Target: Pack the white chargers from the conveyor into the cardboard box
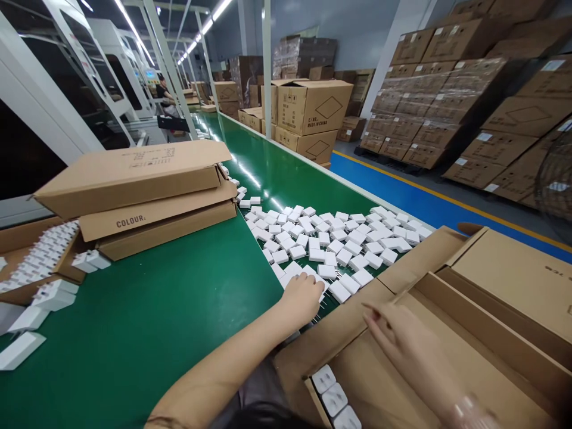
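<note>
White plug chargers (318,239) with metal prongs lie in a loose heap on the green conveyor belt (286,173). My left hand (302,298) is at the near edge of this heap, its fingers curled down around a white plug charger that they partly hide. Over the open cardboard box (473,333) in front of me hangs my right hand (406,342), somewhat blurred, with fingers apart and nothing visible in them. Inside the box's near left corner, three white chargers (334,398) stand in a row.
Two stacked flat cartons (156,205) stand on the green table (187,310) at left. Beside them is a tray of chargers (38,256), with loose ones near it. Cartons (313,110) stand beyond the belt, and wrapped pallets (429,107) at right. A person (164,95) is far back.
</note>
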A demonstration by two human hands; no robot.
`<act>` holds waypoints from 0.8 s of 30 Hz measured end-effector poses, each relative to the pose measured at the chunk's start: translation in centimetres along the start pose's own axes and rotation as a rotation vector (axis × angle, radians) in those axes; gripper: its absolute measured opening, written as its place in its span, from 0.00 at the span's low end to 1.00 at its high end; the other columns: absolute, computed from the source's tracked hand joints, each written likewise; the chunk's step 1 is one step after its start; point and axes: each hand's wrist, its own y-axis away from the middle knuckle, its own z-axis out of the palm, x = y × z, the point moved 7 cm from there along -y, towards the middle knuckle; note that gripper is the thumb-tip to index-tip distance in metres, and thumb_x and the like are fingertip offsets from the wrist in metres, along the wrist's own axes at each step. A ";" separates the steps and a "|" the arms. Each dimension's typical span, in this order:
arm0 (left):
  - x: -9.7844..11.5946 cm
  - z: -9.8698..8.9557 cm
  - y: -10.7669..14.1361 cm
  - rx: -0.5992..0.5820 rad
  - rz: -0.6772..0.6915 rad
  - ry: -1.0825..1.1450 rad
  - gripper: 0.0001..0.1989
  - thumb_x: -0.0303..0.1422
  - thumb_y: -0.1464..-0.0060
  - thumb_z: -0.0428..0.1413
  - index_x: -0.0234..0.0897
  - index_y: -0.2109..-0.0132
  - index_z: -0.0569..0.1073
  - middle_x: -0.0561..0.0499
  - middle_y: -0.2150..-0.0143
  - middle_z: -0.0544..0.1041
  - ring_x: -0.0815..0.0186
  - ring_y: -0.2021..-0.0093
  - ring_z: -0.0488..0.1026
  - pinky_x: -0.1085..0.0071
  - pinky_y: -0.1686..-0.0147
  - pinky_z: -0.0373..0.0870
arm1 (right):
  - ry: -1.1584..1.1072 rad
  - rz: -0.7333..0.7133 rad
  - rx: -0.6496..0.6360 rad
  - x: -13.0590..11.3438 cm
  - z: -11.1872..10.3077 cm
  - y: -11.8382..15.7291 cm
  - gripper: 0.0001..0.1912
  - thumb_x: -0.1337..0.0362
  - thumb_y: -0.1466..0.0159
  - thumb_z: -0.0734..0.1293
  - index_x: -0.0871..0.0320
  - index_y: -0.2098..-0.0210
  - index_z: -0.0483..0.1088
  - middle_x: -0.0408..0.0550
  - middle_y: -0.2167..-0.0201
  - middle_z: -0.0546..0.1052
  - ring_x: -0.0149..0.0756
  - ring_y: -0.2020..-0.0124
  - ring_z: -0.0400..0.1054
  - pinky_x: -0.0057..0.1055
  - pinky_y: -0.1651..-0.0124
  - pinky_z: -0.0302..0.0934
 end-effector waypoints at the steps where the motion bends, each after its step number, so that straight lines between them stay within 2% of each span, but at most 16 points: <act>1: -0.2 0.4 -0.7 -0.002 -0.024 -0.021 0.19 0.20 0.46 0.52 0.32 0.48 0.74 0.37 0.48 0.77 0.49 0.43 0.71 0.55 0.45 0.69 | 0.056 -0.020 -0.008 -0.5 -0.7 -2.1 0.18 0.58 0.30 0.55 0.52 0.50 0.74 0.54 0.57 0.82 0.49 0.52 0.75 0.42 0.53 0.71; 3: -0.1 1.6 -1.8 -0.014 -0.061 -0.052 0.20 0.20 0.49 0.56 0.32 0.48 0.73 0.36 0.47 0.76 0.48 0.42 0.70 0.55 0.46 0.69 | 0.140 -0.038 -0.005 -1.6 -0.9 -5.7 0.12 0.64 0.31 0.60 0.57 0.55 0.75 0.57 0.56 0.80 0.49 0.49 0.73 0.41 0.50 0.69; 5: 0.1 2.8 -2.3 -0.021 -0.109 -0.074 0.22 0.22 0.51 0.59 0.32 0.46 0.71 0.36 0.46 0.74 0.46 0.42 0.70 0.54 0.48 0.70 | 0.187 -0.050 0.001 -2.8 0.0 -7.9 0.07 0.67 0.33 0.65 0.59 0.58 0.75 0.54 0.55 0.79 0.47 0.48 0.72 0.42 0.47 0.67; 10: 0.7 4.2 -2.5 -0.018 -0.214 -0.105 0.30 0.22 0.56 0.64 0.34 0.44 0.68 0.35 0.43 0.71 0.43 0.44 0.71 0.54 0.52 0.72 | 0.268 -0.040 -0.004 -4.2 2.5 -8.9 0.07 0.65 0.33 0.70 0.58 0.56 0.74 0.49 0.51 0.78 0.43 0.49 0.72 0.45 0.48 0.69; 14: 1.0 3.5 -2.1 -0.008 -0.178 -0.098 0.26 0.21 0.52 0.59 0.34 0.44 0.69 0.36 0.45 0.72 0.47 0.47 0.72 0.60 0.56 0.73 | 0.270 0.003 -0.038 -3.4 2.3 -9.0 0.08 0.64 0.32 0.68 0.58 0.54 0.73 0.49 0.51 0.78 0.42 0.51 0.73 0.43 0.51 0.72; 19: 0.5 2.4 -2.8 0.044 -0.128 -0.121 0.21 0.20 0.44 0.52 0.36 0.44 0.69 0.37 0.43 0.71 0.48 0.45 0.70 0.59 0.55 0.74 | 0.262 0.083 -0.108 -0.3 0.3 -10.5 0.12 0.59 0.31 0.67 0.59 0.51 0.72 0.49 0.54 0.79 0.41 0.54 0.75 0.44 0.52 0.72; 21: 0.5 2.7 -3.5 0.051 -0.079 -0.124 0.17 0.20 0.41 0.52 0.35 0.46 0.71 0.39 0.45 0.73 0.50 0.44 0.70 0.59 0.53 0.74 | 0.281 0.091 -0.135 0.6 -0.2 -11.3 0.12 0.59 0.31 0.68 0.59 0.51 0.72 0.50 0.52 0.78 0.43 0.52 0.74 0.47 0.49 0.71; 24: 0.8 3.5 -4.9 0.063 0.004 -0.111 0.09 0.27 0.38 0.57 0.34 0.51 0.74 0.45 0.49 0.76 0.56 0.46 0.73 0.55 0.49 0.74 | 0.288 0.066 -0.205 0.5 0.7 -12.2 0.11 0.59 0.33 0.70 0.59 0.55 0.74 0.49 0.52 0.79 0.43 0.51 0.74 0.48 0.48 0.70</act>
